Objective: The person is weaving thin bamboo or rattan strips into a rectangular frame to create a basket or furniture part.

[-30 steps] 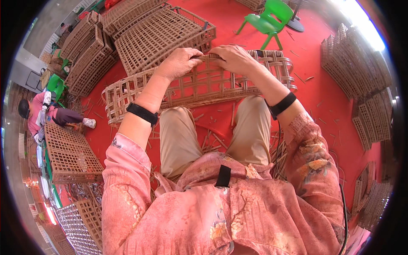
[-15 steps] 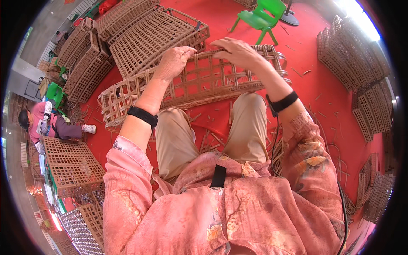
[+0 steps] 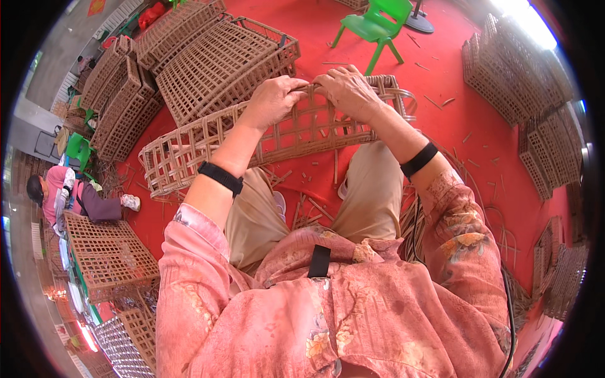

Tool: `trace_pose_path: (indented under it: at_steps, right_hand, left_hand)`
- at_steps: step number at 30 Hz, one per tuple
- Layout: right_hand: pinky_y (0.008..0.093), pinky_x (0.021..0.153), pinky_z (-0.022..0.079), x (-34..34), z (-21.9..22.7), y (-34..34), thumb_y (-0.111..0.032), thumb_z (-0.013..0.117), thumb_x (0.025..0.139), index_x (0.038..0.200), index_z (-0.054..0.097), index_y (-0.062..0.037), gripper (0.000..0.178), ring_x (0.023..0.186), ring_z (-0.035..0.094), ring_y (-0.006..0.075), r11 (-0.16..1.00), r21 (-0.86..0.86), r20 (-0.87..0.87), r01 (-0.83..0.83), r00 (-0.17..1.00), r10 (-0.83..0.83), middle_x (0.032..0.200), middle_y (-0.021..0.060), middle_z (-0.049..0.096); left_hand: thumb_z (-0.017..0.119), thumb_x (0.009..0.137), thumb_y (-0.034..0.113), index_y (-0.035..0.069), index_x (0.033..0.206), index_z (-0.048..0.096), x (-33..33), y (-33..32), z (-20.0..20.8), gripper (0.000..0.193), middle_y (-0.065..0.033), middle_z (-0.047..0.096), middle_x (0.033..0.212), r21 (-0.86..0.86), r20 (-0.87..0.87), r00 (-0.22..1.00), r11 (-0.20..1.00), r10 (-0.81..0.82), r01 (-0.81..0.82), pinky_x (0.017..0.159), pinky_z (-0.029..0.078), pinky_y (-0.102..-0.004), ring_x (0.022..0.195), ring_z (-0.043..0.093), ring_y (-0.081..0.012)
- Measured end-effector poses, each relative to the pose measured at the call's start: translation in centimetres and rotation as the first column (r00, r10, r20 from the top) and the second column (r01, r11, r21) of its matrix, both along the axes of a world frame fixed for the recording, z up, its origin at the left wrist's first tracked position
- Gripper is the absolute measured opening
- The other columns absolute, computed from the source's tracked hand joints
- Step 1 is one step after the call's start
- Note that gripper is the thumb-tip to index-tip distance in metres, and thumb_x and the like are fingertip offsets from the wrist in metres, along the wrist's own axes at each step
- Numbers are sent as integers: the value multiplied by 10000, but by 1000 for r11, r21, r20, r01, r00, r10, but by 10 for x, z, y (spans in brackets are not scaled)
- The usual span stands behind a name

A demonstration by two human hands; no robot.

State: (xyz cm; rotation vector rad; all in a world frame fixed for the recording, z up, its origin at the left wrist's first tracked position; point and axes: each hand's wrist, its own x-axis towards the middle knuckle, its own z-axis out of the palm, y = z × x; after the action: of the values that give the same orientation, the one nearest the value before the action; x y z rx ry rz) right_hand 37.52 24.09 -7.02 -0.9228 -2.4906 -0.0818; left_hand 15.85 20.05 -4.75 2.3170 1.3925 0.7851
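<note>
A long brown woven basket (image 3: 208,142) with an open lattice of flat strips lies across in front of my knees. Its far rim passes under both my hands. My left hand (image 3: 275,101) is closed on that rim near the middle, fingertips pinched together. Close beside it, my right hand (image 3: 346,92) bends its fingers over the same rim, thumb side toward the left hand. The two hands almost touch. Whatever strip end may lie between the fingertips is too small to make out. Looped cane ends (image 3: 403,104) stick out at the basket's right end.
Stacked woven baskets (image 3: 217,63) stand at far left, and more stacks (image 3: 520,69) at the right. A green chair (image 3: 372,25) is beyond my basket. Cut strips litter the red floor (image 3: 447,135). A person (image 3: 69,189) sits at the left beside another basket (image 3: 110,249).
My hands have come together along the rim: the left moved right, and the right closed its fingers onto the rim. The basket has shifted slightly left in view.
</note>
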Motion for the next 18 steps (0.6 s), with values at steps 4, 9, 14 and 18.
trace_pose_path:
  at_steps: [4,9,14,18]
  right_hand:
    - [458,792,482,-14,-3,-12,-338,589,918,950,712,-94,275,928,663,311,993,-120,-188,-17,982,-6,895,127,705]
    - [454,808,485,-31,-7,-67,-328,618,897,1015,702,-75,292,944,652,312,966,-252,-241,-48,970,-15,923,131,696]
    - [419,957,412,3,-2,-101,-307,697,842,1216,616,-79,445,1116,564,311,970,-233,-162,73,980,-113,1148,127,632]
    - [407,909,412,-6,-6,-111,-283,686,858,1188,622,-63,402,1075,577,300,974,-201,-107,102,986,-125,1116,124,642]
  left_hand:
    - [666,869,193,64,1065,732,-8,-18,10,244,-136,704,961,-52,49,998,998,30,-27,805,518,-369,899,671,-293]
    - [680,878,112,30,1090,720,-42,-47,-7,230,-68,692,937,-163,164,985,983,-51,78,800,503,-295,859,647,-174]
    - [671,884,86,45,1130,695,-44,-67,-4,250,-50,669,1013,-244,141,990,968,-27,61,828,510,-299,926,637,-163]
    - [681,859,74,49,1168,660,-28,-70,-16,311,-77,654,1053,33,16,989,989,-144,143,844,516,-338,963,633,-234]
